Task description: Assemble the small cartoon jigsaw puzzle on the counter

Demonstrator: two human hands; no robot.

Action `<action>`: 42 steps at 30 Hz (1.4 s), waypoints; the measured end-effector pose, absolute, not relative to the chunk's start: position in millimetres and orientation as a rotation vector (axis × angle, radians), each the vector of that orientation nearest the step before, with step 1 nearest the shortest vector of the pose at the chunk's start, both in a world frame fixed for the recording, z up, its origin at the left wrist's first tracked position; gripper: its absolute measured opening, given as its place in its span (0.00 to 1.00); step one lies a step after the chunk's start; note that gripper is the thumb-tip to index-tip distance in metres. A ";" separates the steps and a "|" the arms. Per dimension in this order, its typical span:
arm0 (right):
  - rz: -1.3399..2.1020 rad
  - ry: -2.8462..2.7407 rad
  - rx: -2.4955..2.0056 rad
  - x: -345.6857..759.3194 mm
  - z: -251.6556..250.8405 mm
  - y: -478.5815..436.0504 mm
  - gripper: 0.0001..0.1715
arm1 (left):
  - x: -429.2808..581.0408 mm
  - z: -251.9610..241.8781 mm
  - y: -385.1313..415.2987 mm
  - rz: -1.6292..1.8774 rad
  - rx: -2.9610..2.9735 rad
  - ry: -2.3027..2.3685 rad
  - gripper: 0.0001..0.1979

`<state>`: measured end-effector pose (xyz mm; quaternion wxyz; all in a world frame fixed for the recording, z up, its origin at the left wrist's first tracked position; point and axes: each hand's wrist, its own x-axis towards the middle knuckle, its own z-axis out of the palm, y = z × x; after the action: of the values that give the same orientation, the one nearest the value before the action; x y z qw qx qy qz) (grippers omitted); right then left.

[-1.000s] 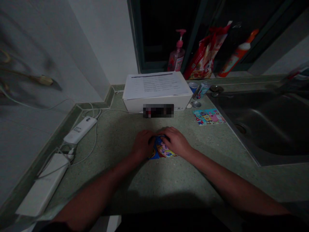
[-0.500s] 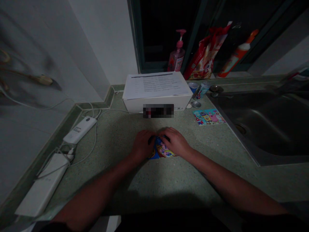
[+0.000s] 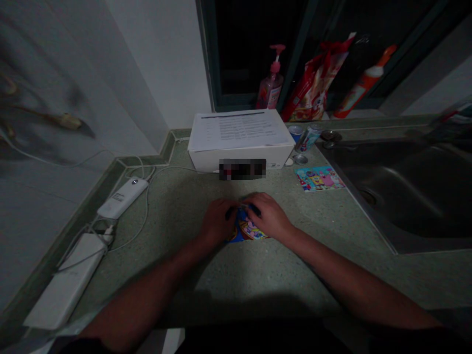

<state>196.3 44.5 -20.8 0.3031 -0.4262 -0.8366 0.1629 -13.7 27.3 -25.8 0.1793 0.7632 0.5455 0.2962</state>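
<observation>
On the countertop in front of me lies a thin blue cartoon-printed sheet (image 3: 251, 229) with pink and brown figures on it. My left hand (image 3: 220, 220) grips its far edge from the left, fingers curled and thumb against it. From the right, my right hand (image 3: 266, 214) pinches the same far edge, its fingertips almost meeting those of the left. The fingers cover the sheet's upper part, so its outline there is hidden. Further right, a similar cartoon-printed sheet (image 3: 320, 178) in light blue lies flat beside the sink.
A white box (image 3: 239, 156) with a printed paper (image 3: 239, 130) on top stands behind my hands. Small cans (image 3: 309, 137) and a metal lid (image 3: 300, 159) sit right of it. The sink (image 3: 372, 216) is at the right; a power bank (image 3: 123, 196) and cables lie left.
Both hands keep their grip at the sheet's far edge, with only a very slight shift of the fingers. The view has barely moved.
</observation>
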 end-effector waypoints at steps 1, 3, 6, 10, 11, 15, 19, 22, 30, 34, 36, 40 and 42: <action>0.435 -2.243 -1.125 196.1 -20.8 44.0 0.11 | -13.8 -25.3 27.2 0.840 2.148 1.543 0.10; 0.436 -2.286 -1.118 195.8 -21.4 42.8 0.12 | -13.9 -24.3 27.3 0.831 2.135 1.535 0.11; 0.437 -2.320 -1.100 195.8 -23.1 42.0 0.16 | -13.9 -23.6 27.6 0.820 2.132 1.509 0.11; 0.471 -2.302 -1.082 195.6 -24.2 42.4 0.17 | -14.6 -24.7 26.9 0.867 2.118 1.484 0.12; 0.485 -2.287 -1.082 195.6 -24.0 42.4 0.16 | -15.1 -25.0 26.5 0.876 2.115 1.483 0.12; 0.573 -2.197 -1.069 196.5 -22.0 40.8 0.16 | -17.0 -25.6 24.9 0.868 2.143 1.457 0.15; 0.638 -2.136 -1.024 198.2 -19.7 38.4 0.16 | -17.2 -26.9 25.6 0.816 2.200 1.413 0.16; 0.645 -2.116 -1.016 198.4 -19.0 37.8 0.15 | -17.4 -28.7 27.0 0.802 2.184 1.434 0.14; 0.629 -2.100 -1.020 198.0 -21.8 38.7 0.20 | -18.5 -26.5 25.4 0.844 2.093 1.441 0.12; 0.620 -2.133 -1.051 198.7 -22.9 38.3 0.21 | -19.0 -25.0 24.0 0.875 2.068 1.426 0.11; 0.612 -2.155 -1.054 198.8 -22.6 38.0 0.21 | -19.7 -24.1 23.1 0.892 2.059 1.412 0.10; 0.598 -2.183 -1.060 198.5 -20.5 37.3 0.21 | -21.3 -23.1 21.4 0.940 2.040 1.363 0.10; 0.583 -2.187 -1.059 198.4 -20.2 37.0 0.21 | -21.8 -23.6 20.9 0.958 2.023 1.348 0.09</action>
<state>198.4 37.0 -20.2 0.3158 -0.4022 -0.8304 0.2212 -21.8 20.9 -23.6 0.2613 0.7473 0.4980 0.3538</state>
